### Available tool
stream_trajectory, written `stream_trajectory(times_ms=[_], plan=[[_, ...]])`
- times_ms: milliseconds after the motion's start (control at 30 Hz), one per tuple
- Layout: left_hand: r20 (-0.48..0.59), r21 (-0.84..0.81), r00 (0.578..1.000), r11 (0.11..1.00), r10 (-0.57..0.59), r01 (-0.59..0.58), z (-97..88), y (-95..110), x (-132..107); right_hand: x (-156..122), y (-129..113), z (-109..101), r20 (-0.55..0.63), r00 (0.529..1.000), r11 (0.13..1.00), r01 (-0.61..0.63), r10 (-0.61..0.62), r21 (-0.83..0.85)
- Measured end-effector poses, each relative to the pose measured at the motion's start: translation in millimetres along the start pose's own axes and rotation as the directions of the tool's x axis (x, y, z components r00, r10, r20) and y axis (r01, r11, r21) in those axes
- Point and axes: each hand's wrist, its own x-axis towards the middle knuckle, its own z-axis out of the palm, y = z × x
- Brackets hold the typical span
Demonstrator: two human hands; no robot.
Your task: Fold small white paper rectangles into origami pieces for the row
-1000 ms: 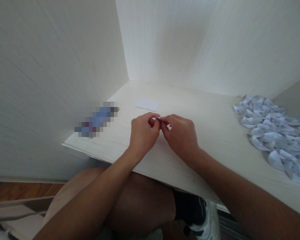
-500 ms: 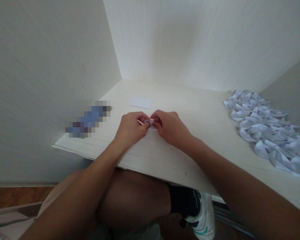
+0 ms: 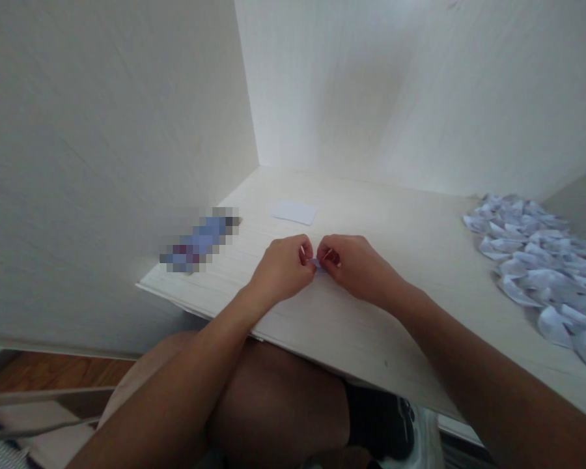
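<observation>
My left hand (image 3: 284,268) and my right hand (image 3: 354,266) meet over the middle of the pale wooden desk (image 3: 420,260). Both pinch one small folded piece of whitish-blue paper (image 3: 316,262) between their fingertips, low over the desk top. Most of the paper is hidden by my fingers. A flat white paper slip (image 3: 293,212) lies on the desk just beyond my hands.
A heap of several folded white paper pieces (image 3: 537,260) covers the desk's right side. A blurred bluish object (image 3: 198,240) lies by the left wall. Pale walls close in the desk at left and back. My knees are under its front edge.
My hands stayed together on the small paper and lowered it toward the desk top. The fingers shifted their grip slightly. The camera view swayed left, then back right.
</observation>
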Motion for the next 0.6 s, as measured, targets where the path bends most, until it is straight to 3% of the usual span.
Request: stream_trajectory(times_ms=[133, 367, 600], plan=[[-0.033, 0.043, 0.999, 0.999, -0.022, 0.023, 1.8, -2.6, -0.2, 0.1, -4.6, -1.7, 0.075, 0.993, 0.995, 0.094, -0.093, -0.017], [-0.016, -0.047, 0.999, 0.998, -0.040, 0.039, 0.0, -6.5, 1.5, -0.1, -2.8, 6.9, 0.095, 0.995, 0.996, 0.049, -0.042, -0.078], [0.079, -0.193, 0.993, 0.976, -0.086, 0.100, -6.7, -7.0, 2.9, 1.5, 6.0, 17.3, 0.071, 0.992, 0.993, 0.111, -0.108, -0.048]])
